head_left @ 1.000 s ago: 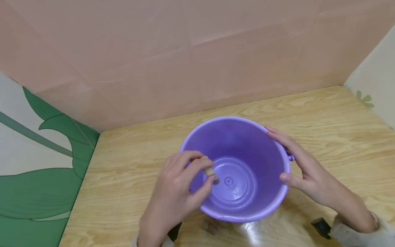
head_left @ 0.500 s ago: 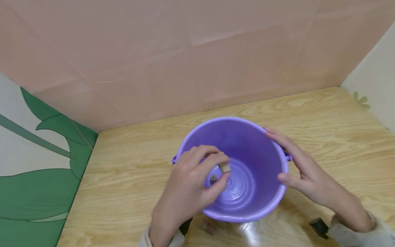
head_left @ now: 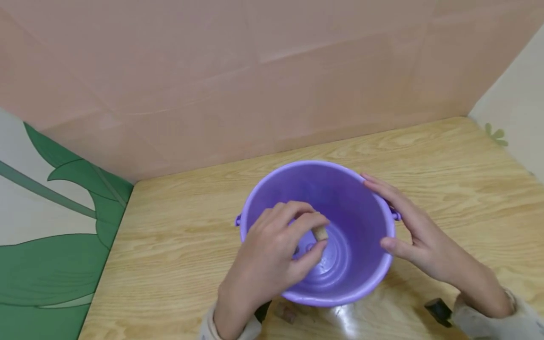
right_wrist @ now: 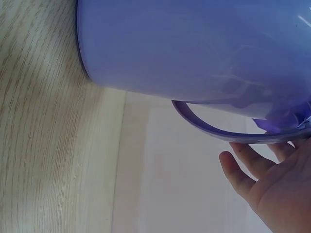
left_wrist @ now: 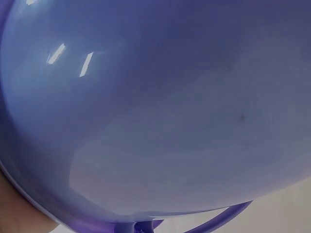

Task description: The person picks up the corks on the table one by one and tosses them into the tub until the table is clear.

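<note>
Shifted further over the purple bucket (head_left: pixel 316 231) mouth: left hand (head_left: pixel 272 255), now nearer centre, pinching a small cork piece (head_left: pixel 320 233) above the bottom. Bracing the rim at 3 o'clock: right hand (head_left: pixel 418 236), fingers straight, likely steadying. Sitting mid-desk (head_left: pixel 446 165); another small piece (head_left: pixel 286 312) lying at 6 o'clock. Pink wall (head_left: pixel 255 71) behind.
</note>
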`<state>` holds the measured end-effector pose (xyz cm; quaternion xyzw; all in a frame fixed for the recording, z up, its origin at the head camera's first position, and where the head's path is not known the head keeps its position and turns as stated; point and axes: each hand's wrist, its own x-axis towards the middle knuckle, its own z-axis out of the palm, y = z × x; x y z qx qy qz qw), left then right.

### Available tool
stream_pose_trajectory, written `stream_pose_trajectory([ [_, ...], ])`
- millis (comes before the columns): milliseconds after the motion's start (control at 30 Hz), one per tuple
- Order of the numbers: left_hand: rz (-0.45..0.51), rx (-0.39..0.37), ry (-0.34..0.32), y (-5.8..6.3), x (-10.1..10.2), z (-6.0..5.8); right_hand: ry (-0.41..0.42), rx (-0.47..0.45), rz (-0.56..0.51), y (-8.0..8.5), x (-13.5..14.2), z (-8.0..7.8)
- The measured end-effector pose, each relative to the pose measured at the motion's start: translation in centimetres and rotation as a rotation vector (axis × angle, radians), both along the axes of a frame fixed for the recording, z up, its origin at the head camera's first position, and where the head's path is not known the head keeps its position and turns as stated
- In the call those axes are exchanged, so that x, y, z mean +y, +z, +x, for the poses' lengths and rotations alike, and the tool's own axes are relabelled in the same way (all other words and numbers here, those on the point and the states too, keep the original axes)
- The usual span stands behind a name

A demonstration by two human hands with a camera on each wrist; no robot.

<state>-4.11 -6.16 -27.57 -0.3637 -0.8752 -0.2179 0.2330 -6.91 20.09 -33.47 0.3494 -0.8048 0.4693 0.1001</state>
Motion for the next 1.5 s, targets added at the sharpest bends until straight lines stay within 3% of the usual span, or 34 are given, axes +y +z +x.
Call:
stream_pose_trajectory([
  [900, -0.060, -0.121, 0.014, -0.04, 0.19, 0.34, 0.011, -0.012, -0.016, -0.06, 0.07, 0.02],
  [1500, -0.040, -0.086, 0.029, -0.19, 0.03, 0.30, 0.048, -0.017, -0.035, 0.01, 0.00, -0.03],
])
